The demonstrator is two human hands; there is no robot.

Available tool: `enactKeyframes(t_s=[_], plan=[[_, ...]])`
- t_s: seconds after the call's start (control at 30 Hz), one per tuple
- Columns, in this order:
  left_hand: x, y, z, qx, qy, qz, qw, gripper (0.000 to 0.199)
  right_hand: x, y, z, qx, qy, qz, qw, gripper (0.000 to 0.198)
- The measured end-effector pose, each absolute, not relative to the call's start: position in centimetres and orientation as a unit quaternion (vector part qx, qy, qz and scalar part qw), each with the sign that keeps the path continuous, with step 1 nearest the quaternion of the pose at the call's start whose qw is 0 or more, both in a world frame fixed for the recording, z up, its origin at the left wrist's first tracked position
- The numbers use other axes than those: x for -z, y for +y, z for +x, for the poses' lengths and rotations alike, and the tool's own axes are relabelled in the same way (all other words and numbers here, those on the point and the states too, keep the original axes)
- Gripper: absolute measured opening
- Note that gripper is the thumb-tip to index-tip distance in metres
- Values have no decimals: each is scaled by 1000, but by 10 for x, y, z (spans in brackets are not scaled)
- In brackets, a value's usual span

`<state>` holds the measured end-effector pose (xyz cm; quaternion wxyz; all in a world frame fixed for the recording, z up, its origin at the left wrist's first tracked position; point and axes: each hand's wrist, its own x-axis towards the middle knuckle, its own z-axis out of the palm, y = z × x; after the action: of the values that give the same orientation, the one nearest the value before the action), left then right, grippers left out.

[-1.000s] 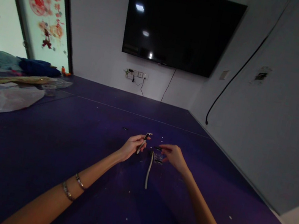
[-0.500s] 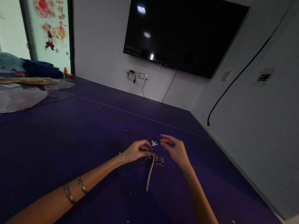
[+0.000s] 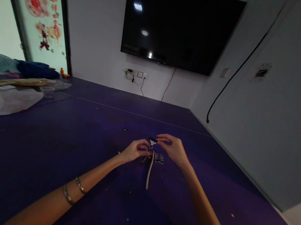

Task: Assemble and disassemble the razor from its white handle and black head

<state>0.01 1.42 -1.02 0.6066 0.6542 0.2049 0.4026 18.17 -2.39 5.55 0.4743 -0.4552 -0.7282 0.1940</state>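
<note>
My left hand (image 3: 132,152) is closed, thumb and fingers pinching the lower part of a small T-shaped thing that looks like a razor (image 3: 153,143). It has a silver-white neck and a black bar head (image 3: 152,139) on top. From the right, my right hand (image 3: 173,149) pinches the end of that head between thumb and fingertips. Just below lies a thin cream-coloured stick or tube (image 3: 149,172), its upper end close to my left fingertips. Beside it, a small flat pack (image 3: 159,158) with dark, shiny sections rests on the purple surface (image 3: 90,187).
A small dark piece (image 3: 125,129) lies beyond my left hand. Plastic sheeting (image 3: 9,103) and folded cloths (image 3: 37,69) are spread at the far left. A television (image 3: 180,24) hangs on the back wall, and a black cable (image 3: 240,68) runs down the right wall.
The view has shifted slightly, so everything sits a little further left. The black head now looks more level on the neck. Both hands keep nearly the same hold.
</note>
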Motion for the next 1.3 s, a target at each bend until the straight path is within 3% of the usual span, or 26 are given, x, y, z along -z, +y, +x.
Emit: enactKeyframes(t_s=[0.43,1.3], plan=[[13,16,1,-405,207,648,611,32,-57,-29,179,-182,-748,-442,461,9],[14,15,1,-398,223,643,615,33,-62,-36,177,-39,-780,-452,432,11]])
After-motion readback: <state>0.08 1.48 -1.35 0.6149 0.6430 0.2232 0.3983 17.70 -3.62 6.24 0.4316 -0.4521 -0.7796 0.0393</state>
